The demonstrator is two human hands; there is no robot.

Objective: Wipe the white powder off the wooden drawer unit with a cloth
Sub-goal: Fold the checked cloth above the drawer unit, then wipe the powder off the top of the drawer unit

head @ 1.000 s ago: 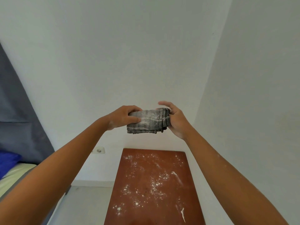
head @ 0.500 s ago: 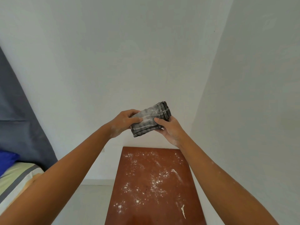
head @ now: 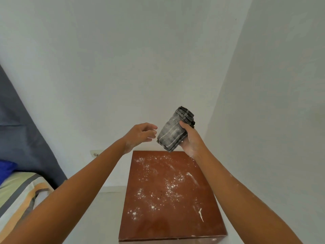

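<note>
The reddish-brown top of the wooden drawer unit (head: 175, 224) carries scattered white powder (head: 167, 187), thickest about its middle, with a thin white streak (head: 201, 214) near its right edge.

nothing readable anywhere here tbh, no labels, brand names, numbers or signs on the cloth (head: 173, 132), the drawer unit (head: 168, 199) or the walls.
</note>
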